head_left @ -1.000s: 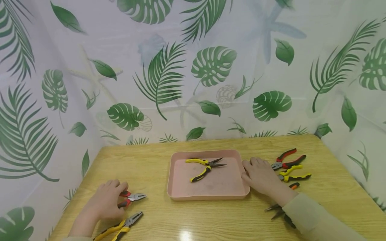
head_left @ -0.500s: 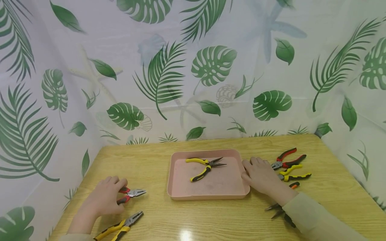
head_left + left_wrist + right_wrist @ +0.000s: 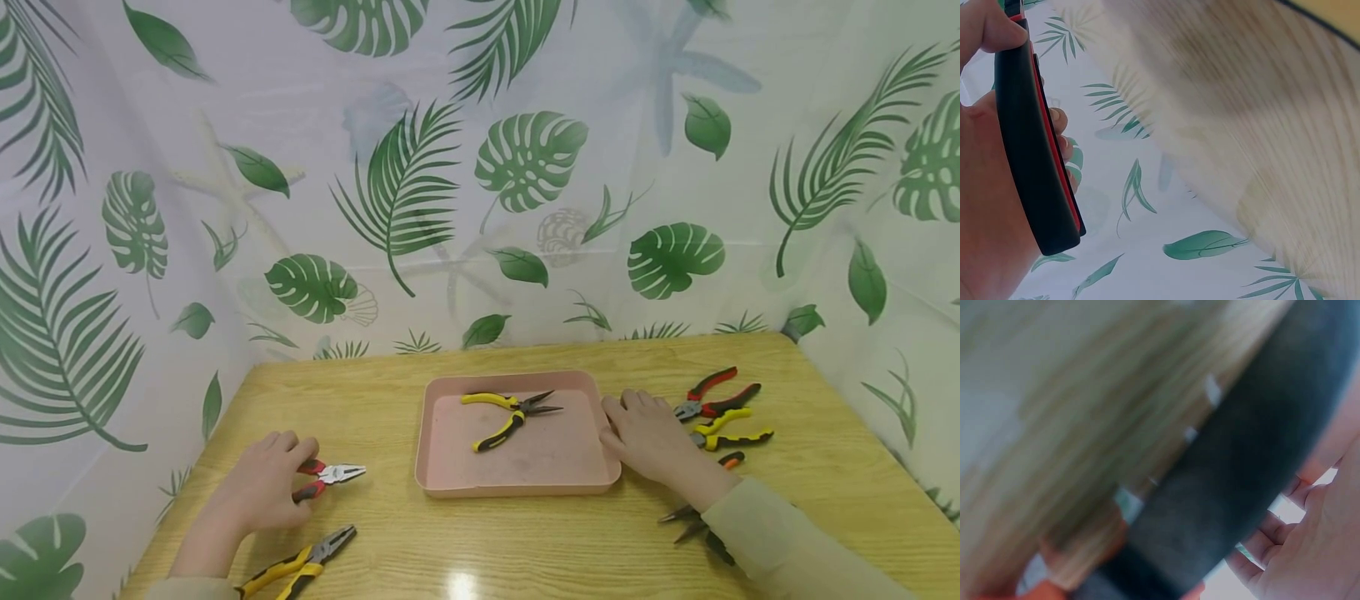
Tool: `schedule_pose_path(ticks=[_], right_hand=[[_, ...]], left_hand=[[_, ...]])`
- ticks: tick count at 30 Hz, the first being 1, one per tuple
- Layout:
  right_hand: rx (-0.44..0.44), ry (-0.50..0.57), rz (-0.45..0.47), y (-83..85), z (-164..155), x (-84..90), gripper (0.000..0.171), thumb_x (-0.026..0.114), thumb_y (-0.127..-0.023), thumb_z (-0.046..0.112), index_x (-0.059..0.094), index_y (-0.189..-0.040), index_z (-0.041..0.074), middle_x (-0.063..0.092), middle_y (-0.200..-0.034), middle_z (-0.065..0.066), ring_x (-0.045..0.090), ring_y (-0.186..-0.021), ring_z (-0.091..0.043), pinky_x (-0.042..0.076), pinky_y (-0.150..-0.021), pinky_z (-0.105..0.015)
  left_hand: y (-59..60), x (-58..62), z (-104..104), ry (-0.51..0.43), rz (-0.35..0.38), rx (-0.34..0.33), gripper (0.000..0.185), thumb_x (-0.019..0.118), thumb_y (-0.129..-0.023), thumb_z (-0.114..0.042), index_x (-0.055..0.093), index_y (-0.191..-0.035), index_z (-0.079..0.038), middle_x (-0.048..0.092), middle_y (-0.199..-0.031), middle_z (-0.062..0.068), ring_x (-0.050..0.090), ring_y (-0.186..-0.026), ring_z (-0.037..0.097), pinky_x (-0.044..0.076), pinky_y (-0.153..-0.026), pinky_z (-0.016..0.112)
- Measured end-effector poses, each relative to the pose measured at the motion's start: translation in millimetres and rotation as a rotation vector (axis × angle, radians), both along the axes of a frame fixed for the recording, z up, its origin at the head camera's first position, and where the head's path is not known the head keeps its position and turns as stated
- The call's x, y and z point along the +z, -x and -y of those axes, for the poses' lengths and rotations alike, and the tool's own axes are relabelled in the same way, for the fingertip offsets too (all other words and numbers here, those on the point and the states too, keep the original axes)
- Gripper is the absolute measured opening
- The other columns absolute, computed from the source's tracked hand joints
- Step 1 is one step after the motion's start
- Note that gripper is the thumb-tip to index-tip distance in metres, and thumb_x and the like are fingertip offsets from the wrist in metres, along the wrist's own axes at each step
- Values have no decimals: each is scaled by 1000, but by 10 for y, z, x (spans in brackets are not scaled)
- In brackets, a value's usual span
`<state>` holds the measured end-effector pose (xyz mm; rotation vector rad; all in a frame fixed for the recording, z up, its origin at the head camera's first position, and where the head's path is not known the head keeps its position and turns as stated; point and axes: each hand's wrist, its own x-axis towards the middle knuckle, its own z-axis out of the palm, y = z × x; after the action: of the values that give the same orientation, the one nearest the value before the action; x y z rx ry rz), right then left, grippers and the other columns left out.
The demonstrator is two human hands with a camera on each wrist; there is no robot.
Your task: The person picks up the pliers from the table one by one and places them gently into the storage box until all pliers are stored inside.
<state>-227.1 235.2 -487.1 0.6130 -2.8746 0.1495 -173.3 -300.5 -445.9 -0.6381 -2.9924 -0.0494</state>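
left of tray, red pliers in left grip

A: Left hand?
B: Low at the left, forearm bare, fingers curled in a grip; the left wrist view shows the thumb and fingertips wrapped round.
A: Right hand?
B: Palm down, fingers lying relaxed and forward, forearm in a pale sleeve.

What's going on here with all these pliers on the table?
A person sits at a wooden table. Their left hand grips the red-and-black pliers, jaws pointing toward a pink tray. The right hand rests flat against the tray's right edge. One yellow-handled pair of needle-nose pliers lies in the tray; more pliers lie loose on both sides.
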Motion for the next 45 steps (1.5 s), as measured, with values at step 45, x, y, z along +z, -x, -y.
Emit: schedule_pose_path(ticks=[45], right_hand=[[-6, -2, 15, -17, 9, 64, 13, 56, -102, 23, 54, -97, 12, 48, -86, -8, 39, -76, -24, 30, -69, -37]], left_hand=[[181, 273, -325, -4, -67, -73, 45, 83, -65, -20, 58, -103, -19, 50, -90, -6, 43, -84, 16, 36, -73, 34]])
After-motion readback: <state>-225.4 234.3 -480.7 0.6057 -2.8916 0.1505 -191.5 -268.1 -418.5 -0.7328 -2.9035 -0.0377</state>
